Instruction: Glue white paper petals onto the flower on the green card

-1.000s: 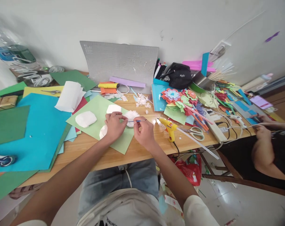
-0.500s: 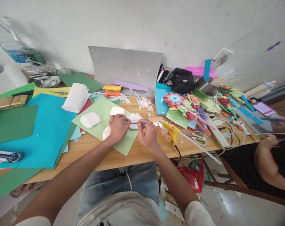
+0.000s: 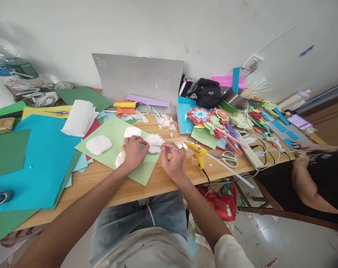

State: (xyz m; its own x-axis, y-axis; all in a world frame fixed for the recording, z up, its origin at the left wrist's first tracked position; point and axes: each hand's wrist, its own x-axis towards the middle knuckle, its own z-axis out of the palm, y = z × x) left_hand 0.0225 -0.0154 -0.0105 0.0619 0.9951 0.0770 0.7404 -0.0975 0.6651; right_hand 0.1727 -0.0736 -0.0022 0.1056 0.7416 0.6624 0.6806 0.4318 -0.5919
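Note:
My right hand point(image 3: 173, 162) pinches a thin blue stick-like tool point(image 3: 171, 148) with a fine tip pointing left; its exact kind is too small to make out. My left hand point(image 3: 135, 153) is closed in a pinch just left of that tip, and I cannot tell what its fingers hold. Beyond the tip lies a fringed white paper piece point(image 3: 154, 143). Under both lies a light green sheet point(image 3: 141, 173), with more white paper pieces on it: a rounded one point(image 3: 99, 144), one behind my left hand point(image 3: 132, 131) and one partly hidden by it point(image 3: 119, 159).
A yellow glue gun point(image 3: 199, 154) and scissors point(image 3: 228, 159) lie to the right, near paper flowers point(image 3: 199, 115). A grey cutting mat point(image 3: 138, 80) leans on the wall. Blue sheets point(image 3: 51, 160) cover the left side. Another person's arm point(image 3: 304, 178) is at far right.
The view has shifted, so the table appears further left. A small gap now shows between my left fingertips and the tool's tip. The other person's hands have moved at the far right.

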